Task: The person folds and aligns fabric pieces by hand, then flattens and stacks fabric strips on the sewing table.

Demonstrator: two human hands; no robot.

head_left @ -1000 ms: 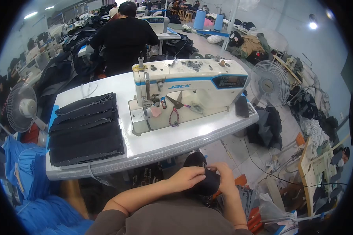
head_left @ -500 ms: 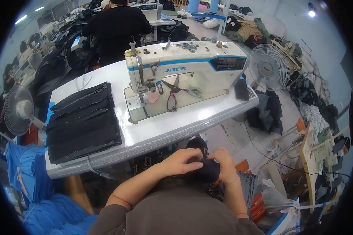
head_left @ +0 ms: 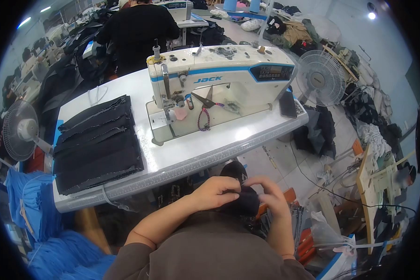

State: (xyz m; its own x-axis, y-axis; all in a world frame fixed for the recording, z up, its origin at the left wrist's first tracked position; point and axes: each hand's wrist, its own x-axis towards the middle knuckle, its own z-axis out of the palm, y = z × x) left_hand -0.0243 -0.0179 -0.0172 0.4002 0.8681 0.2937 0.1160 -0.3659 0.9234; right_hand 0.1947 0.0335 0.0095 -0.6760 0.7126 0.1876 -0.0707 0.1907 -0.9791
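A dark piece of fabric (head_left: 247, 203) hangs over my lap, below the front edge of the sewing table. My left hand (head_left: 215, 192) is closed on its left side, thumb and fingers pinched together. At the right side of the cloth is my right hand (head_left: 271, 197), its index finger bent towards the upper edge and the other fingers apart, slightly blurred. In front stands a white sewing machine (head_left: 228, 67). Under its arm lie scissors (head_left: 204, 119) with a wrapped handle. On the table's left rests a stack of dark cut panels (head_left: 98, 149).
A phone (head_left: 288, 106) lies at the table's right end. Fans stand on the right (head_left: 319, 78) and left (head_left: 22, 128). Blue fabric bundles (head_left: 37, 196) are at lower left, a wooden board (head_left: 366, 196) at right. Another person (head_left: 137, 35) sits ahead, back turned.
My right hand has loosened from the cloth and its fingers have spread, shifting slightly right. My left hand keeps its hold in nearly the same place.
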